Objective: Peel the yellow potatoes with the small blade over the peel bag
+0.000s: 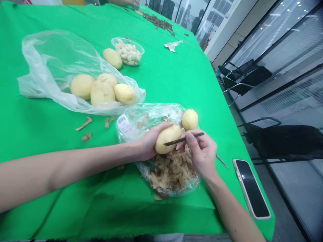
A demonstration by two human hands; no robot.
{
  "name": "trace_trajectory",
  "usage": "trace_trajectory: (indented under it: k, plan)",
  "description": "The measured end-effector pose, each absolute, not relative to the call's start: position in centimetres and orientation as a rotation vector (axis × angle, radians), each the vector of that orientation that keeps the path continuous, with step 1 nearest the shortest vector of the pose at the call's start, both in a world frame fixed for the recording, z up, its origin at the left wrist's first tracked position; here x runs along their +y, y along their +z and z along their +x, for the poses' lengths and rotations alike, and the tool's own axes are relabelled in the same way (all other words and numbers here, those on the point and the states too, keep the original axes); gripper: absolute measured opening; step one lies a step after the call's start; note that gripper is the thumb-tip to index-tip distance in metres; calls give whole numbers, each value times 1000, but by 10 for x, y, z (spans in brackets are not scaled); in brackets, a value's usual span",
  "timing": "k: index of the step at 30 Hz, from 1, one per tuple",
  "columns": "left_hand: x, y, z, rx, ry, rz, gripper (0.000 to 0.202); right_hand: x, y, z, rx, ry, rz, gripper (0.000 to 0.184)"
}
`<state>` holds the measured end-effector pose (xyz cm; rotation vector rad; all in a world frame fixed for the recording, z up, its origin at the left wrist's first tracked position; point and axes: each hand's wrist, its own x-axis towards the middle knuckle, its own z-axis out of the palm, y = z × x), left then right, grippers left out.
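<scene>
My left hand [148, 143] is closed around a peeled potato [167, 138], fingers wrapped round its left side. A slim dark stick-shaped tool [184, 139] sits pinched in my right hand [202, 149], its left tip at the potato's surface. What kind of tool it is cannot be made out. Beneath both hands lies a clear plastic bag [126, 126] with a white label, bearing a heap of brown potato peelings [174, 169]. Another small peeled potato [190, 119] rests at the bag's far right edge, just beyond my right hand.
A second clear bag [40, 67] holds several peeled potatoes [82, 86]. Behind it are another potato [112, 58] and a tub of pale pieces [128, 52]. A phone [252, 188] and thin metal rod [223, 161] lie right. Dark bits [158, 23] and a person's arm [123, 2] are far off.
</scene>
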<state>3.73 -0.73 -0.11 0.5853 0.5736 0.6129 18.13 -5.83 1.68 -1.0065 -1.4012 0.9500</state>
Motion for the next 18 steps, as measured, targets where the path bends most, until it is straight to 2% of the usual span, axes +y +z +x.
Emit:
trace_trajectory:
  k: [4, 10, 18]
  plan:
    - [-7, 0, 37, 673, 592, 529, 37, -58, 17, 180, -1332, 803, -1068, 13]
    - [-8, 1, 36, 650, 592, 517, 35, -56, 8, 184, -1254, 975, -1029, 15]
    - [-8, -1, 37, 572, 584, 569, 38, -60, 13, 182, -1314, 933, -1061, 13]
